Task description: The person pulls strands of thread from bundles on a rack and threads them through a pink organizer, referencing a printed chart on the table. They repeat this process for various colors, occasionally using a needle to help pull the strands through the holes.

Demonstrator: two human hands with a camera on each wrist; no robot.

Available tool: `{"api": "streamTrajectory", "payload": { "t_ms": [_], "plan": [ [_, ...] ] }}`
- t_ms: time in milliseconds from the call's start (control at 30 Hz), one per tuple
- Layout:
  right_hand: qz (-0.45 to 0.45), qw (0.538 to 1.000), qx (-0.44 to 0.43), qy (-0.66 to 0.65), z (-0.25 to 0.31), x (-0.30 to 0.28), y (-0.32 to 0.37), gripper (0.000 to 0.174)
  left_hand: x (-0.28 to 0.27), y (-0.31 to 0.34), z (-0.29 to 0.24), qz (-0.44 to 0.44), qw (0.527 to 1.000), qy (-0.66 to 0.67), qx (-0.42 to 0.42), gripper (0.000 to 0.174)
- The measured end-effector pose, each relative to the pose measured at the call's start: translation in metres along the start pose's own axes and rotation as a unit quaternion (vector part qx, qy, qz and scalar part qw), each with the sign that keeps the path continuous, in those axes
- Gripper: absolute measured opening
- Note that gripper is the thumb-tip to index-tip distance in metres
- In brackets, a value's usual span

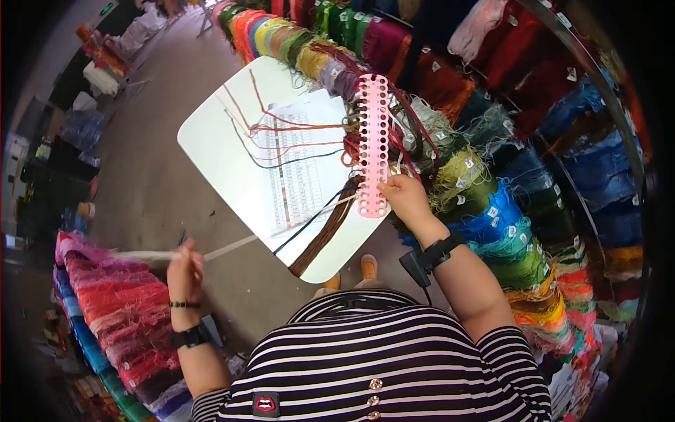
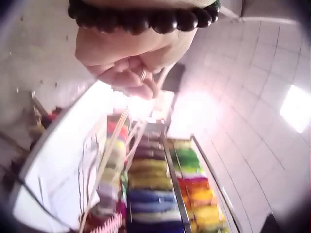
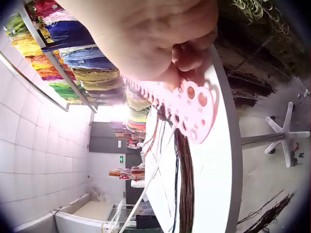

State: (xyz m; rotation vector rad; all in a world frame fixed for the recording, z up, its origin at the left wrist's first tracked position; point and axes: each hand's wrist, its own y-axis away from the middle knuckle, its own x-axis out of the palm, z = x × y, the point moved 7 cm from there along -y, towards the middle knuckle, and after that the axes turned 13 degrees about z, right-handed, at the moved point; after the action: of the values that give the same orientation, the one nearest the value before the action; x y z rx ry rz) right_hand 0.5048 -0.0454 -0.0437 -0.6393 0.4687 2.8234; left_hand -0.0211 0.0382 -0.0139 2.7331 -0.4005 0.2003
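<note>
The striped shirt (image 1: 394, 344) is nearest; beyond it, the right hand (image 1: 409, 200) pinches the pink perforated thread card (image 1: 373, 141). Well left of that hand, the left hand (image 1: 185, 273) grips pale thread (image 1: 235, 245) stretching to the card.

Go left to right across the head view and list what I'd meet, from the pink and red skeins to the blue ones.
Pink and red skeins → left hand → printed sheet → pink holed strip → right hand → blue skeins
</note>
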Motion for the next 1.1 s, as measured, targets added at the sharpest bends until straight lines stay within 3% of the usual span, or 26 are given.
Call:
{"api": "streamTrajectory", "payload": {
  "t_ms": [33, 100, 133, 167, 200, 233, 267, 300, 367, 433, 467, 567, 600, 633, 667, 767, 833, 900, 967, 1033, 1100],
  "plan": [
    [-0.002, 1.0, 0.016, 0.007, -0.001, -0.001, 0.003, 0.025, -0.023, 0.004, 0.023, -0.009, 0.983, -0.139, -0.123, 0.03],
    [-0.042, 0.997, -0.031, -0.049, 0.002, 0.0, 0.011, 0.027, -0.055, 0.009, 0.062, 0.049, 0.92, -0.304, -0.244, 0.031],
    [-0.075, 0.993, -0.05, -0.071, -0.001, -0.004, 0.018, 0.029, -0.067, 0.0, 0.064, 0.094, 0.831, -0.496, -0.234, 0.033],
    [-0.107, 0.992, -0.066, -0.024, -0.007, -0.008, 0.025, 0.026, -0.067, -0.013, 0.069, 0.143, 0.707, -0.664, -0.196, 0.034],
    [-0.1, 0.994, -0.028, -0.032, 0.004, -0.015, 0.043, 0.029, -0.066, -0.014, 0.077, 0.109, 0.847, -0.429, -0.295, 0.036],
    [-0.147, 0.989, -0.033, 0.01, 0.0, -0.027, 0.059, 0.026, -0.041, -0.024, 0.067, 0.11, 0.886, -0.348, -0.287, 0.036],
    [-0.144, 0.988, -0.046, 0.035, 0.019, -0.045, 0.081, 0.027, -0.01, -0.035, 0.049, 0.118, 0.906, -0.31, -0.264, 0.035],
    [-0.126, 0.992, -0.01, -0.026, 0.019, -0.059, 0.105, 0.023, 0.018, -0.047, 0.029, 0.137, 0.906, -0.336, -0.216, 0.034],
    [-0.157, 0.986, -0.038, -0.032, 0.018, -0.094, 0.152, 0.018, 0.102, -0.046, -0.034, 0.148, 0.903, -0.373, -0.153, 0.032],
    [-0.217, 0.975, -0.034, -0.02, 0.006, -0.137, 0.204, 0.018, 0.175, -0.04, -0.07, 0.188, 0.903, -0.387, -0.018, 0.031],
    [-0.251, 0.968, -0.012, -0.027, -0.006, -0.159, 0.228, 0.018, 0.231, -0.011, -0.098, 0.246, 0.838, -0.48, -0.085, 0.056],
    [-0.374, 0.922, 0.045, -0.087, -0.06, -0.234, 0.315, 0.018, 0.304, -0.02, -0.087, 0.361, 0.856, -0.365, 0.066, 0.032],
    [-0.4, 0.906, 0.093, -0.1, -0.077, -0.258, 0.348, 0.018, 0.338, -0.009, -0.086, 0.404, 0.837, -0.36, 0.078, 0.031],
    [-0.455, 0.884, 0.082, -0.07, -0.098, -0.283, 0.38, 0.019, 0.371, 0.004, -0.086, 0.421, 0.832, -0.355, 0.076, 0.031],
    [-0.468, 0.87, 0.094, -0.125, -0.128, -0.303, 0.407, 0.019, 0.403, 0.014, -0.082, 0.451, 0.815, -0.354, 0.083, 0.031],
    [-0.522, 0.829, 0.161, -0.118, -0.176, -0.35, 0.485, 0.02, 0.504, 0.045, -0.059, 0.537, 0.769, -0.336, 0.086, 0.029],
    [-0.519, 0.823, 0.226, -0.044, -0.193, -0.376, 0.524, 0.022, 0.571, 0.068, -0.037, 0.584, 0.739, -0.323, 0.091, 0.028],
    [-0.525, 0.823, 0.218, -0.02, -0.233, -0.4, 0.542, 0.023, 0.64, 0.101, -0.014, 0.602, 0.719, -0.34, 0.076, 0.027],
    [-0.521, 0.826, 0.214, -0.012, -0.257, -0.419, 0.556, 0.023, 0.707, 0.14, 0.01, 0.654, 0.656, -0.358, 0.116, 0.026],
    [-0.506, 0.835, 0.214, -0.023, -0.268, -0.432, 0.558, 0.021, 0.769, 0.197, 0.023, 0.702, 0.548, -0.385, 0.244, 0.026],
    [-0.493, 0.846, 0.203, -0.017, -0.267, -0.442, 0.552, 0.021, 0.82, 0.247, 0.041, 0.743, 0.478, -0.35, 0.31, 0.024]
  ]
}}
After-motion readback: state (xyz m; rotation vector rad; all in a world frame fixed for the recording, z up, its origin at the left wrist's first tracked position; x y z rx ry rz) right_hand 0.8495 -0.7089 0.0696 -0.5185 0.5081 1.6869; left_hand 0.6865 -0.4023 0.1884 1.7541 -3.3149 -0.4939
